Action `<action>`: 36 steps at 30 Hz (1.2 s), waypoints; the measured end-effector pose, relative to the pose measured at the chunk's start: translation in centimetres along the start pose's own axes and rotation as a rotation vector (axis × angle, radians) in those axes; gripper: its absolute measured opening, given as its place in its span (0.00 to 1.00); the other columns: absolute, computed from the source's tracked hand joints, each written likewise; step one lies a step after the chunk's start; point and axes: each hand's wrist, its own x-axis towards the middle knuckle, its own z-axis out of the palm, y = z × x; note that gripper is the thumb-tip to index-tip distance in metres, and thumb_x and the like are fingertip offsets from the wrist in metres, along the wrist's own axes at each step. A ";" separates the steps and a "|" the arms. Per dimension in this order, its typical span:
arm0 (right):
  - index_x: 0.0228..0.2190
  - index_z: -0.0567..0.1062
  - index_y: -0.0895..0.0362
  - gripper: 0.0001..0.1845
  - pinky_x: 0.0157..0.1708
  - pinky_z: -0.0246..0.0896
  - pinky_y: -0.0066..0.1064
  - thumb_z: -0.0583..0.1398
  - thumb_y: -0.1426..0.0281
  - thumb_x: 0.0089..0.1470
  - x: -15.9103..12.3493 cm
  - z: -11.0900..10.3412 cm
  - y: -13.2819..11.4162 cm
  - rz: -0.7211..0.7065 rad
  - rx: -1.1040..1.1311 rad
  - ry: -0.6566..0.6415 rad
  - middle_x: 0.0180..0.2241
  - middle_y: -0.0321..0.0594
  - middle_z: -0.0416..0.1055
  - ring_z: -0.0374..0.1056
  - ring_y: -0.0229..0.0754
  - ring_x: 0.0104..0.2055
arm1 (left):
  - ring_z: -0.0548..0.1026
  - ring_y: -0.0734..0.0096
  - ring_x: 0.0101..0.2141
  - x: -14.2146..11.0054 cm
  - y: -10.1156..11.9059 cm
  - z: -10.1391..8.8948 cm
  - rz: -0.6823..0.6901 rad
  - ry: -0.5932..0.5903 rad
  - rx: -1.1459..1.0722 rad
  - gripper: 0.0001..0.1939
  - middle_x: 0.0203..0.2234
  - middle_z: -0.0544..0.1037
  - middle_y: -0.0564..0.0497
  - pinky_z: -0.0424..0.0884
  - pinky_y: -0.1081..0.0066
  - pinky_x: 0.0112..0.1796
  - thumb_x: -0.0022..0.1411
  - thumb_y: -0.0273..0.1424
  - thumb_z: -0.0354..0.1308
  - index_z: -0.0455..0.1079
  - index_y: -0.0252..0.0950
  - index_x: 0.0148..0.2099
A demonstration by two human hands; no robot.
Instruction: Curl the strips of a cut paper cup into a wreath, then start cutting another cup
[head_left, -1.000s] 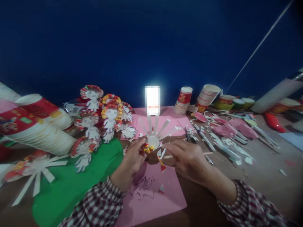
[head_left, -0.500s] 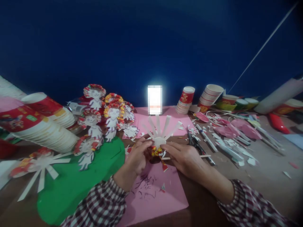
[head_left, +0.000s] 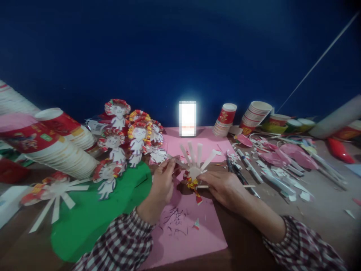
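Note:
A cut paper cup (head_left: 195, 172) is spread out like a sun, with a round white base and several white strips standing up from it. Red and yellow curled strips hang along its lower edge. My left hand (head_left: 161, 185) pinches one strip at the left side between thumb and fingertips. With its fingers closed on the lower right of the base, my right hand (head_left: 227, 188) grips the cup. A thin pale stick (head_left: 249, 186) pokes out past that hand; my palm hides how it is held. Beneath lies a pink sheet (head_left: 197, 241) with black handwriting.
Finished paper figures with curled red and yellow rims (head_left: 138, 135) stand at the left, by a green sheet (head_left: 84, 226). Stacked paper cups (head_left: 64, 158) lean farther left, others (head_left: 255, 113) at the back right. Markers (head_left: 248, 165) and paper scraps litter the right. A bright blurred screen (head_left: 187, 118) stands behind.
My left hand has moved from the cup's base out to a strip, now drawn to the left. The right hand keeps its hold. The whole view has shifted slightly.

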 end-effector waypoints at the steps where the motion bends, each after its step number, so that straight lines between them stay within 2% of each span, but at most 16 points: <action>1: 0.37 0.70 0.56 0.10 0.35 0.58 0.26 0.50 0.75 0.58 0.0 0.0 0.0 0.000 -0.001 -0.010 0.31 0.37 0.72 0.66 0.37 0.34 | 0.72 0.79 0.27 0.1 0.0 0.0 0.010 0.009 -0.012 0.13 0.28 0.76 0.53 0.69 0.76 0.32 0.50 0.35 0.65 0.74 0.34 0.37; 6: 0.33 0.71 0.56 0.09 0.33 0.58 0.27 0.51 0.73 0.58 0.1 0.1 0.1 0.002 -0.021 -0.039 0.29 0.37 0.71 0.66 0.36 0.33 | 0.74 0.78 0.29 0.3 -0.2 -0.4 0.046 0.000 -0.046 0.14 0.30 0.76 0.54 0.70 0.75 0.33 0.48 0.32 0.66 0.74 0.37 0.39; 10: 0.40 0.71 0.56 0.10 0.30 0.58 0.27 0.51 0.71 0.58 0.0 0.2 0.3 0.012 -0.088 -0.016 0.29 0.38 0.72 0.66 0.37 0.30 | 0.74 0.79 0.29 0.4 -0.3 -0.6 0.040 0.019 -0.032 0.14 0.29 0.76 0.54 0.70 0.77 0.31 0.48 0.32 0.66 0.73 0.37 0.40; 12: 0.41 0.70 0.55 0.11 0.29 0.58 0.28 0.52 0.66 0.59 -0.2 0.0 0.3 0.031 -0.108 0.004 0.30 0.39 0.73 0.67 0.38 0.31 | 0.74 0.79 0.28 0.3 -0.3 -0.6 0.014 0.025 -0.028 0.14 0.28 0.75 0.55 0.70 0.77 0.30 0.47 0.31 0.66 0.73 0.36 0.39; 16: 0.39 0.71 0.56 0.20 0.27 0.55 0.28 0.54 0.53 0.56 -0.3 -0.4 0.0 0.054 -0.132 0.014 0.30 0.40 0.74 0.68 0.39 0.30 | 0.72 0.80 0.23 0.1 -0.5 -0.4 -0.046 0.021 0.007 0.13 0.25 0.73 0.56 0.72 0.75 0.28 0.48 0.31 0.65 0.71 0.37 0.38; 19: 0.38 0.71 0.56 0.17 0.25 0.53 0.28 0.53 0.56 0.58 -0.3 -0.4 -0.2 0.090 -0.163 0.010 0.29 0.39 0.74 0.68 0.38 0.28 | 0.72 0.79 0.22 0.0 -0.7 -0.3 -0.054 0.035 0.025 0.11 0.23 0.71 0.56 0.72 0.74 0.28 0.48 0.31 0.65 0.69 0.36 0.35; 22: 0.39 0.70 0.56 0.13 0.25 0.51 0.28 0.55 0.61 0.57 -0.1 -0.1 -0.2 0.170 -0.194 0.010 0.29 0.40 0.74 0.69 0.39 0.30 | 0.73 0.77 0.23 0.1 -0.8 -0.4 -0.072 -0.026 0.088 0.11 0.23 0.71 0.56 0.72 0.73 0.28 0.49 0.32 0.65 0.69 0.36 0.35; 26: 0.35 0.69 0.56 0.08 0.24 0.48 0.27 0.55 0.65 0.56 0.2 0.5 -0.3 0.231 -0.216 -0.035 0.29 0.39 0.74 0.69 0.38 0.29 | 0.72 0.75 0.25 0.1 -1.0 -0.7 0.013 -0.090 0.209 0.09 0.22 0.72 0.55 0.71 0.74 0.30 0.51 0.34 0.63 0.70 0.35 0.31; 31: 0.33 0.69 0.56 0.08 0.23 0.44 0.27 0.54 0.65 0.57 0.2 0.9 -0.5 0.233 -0.233 -0.056 0.27 0.37 0.73 0.68 0.37 0.26 | 0.74 0.71 0.28 0.2 -1.3 -1.1 0.109 -0.082 0.358 0.13 0.24 0.76 0.51 0.70 0.74 0.31 0.51 0.34 0.63 0.73 0.35 0.39; 36: 0.33 0.69 0.56 0.08 0.24 0.45 0.27 0.53 0.66 0.58 0.2 1.1 -0.4 0.242 -0.238 -0.064 0.27 0.37 0.74 0.69 0.37 0.27 | 0.75 0.69 0.37 0.5 -1.4 -1.4 0.211 0.051 0.367 0.23 0.35 0.78 0.49 0.69 0.74 0.39 0.46 0.29 0.65 0.71 0.36 0.47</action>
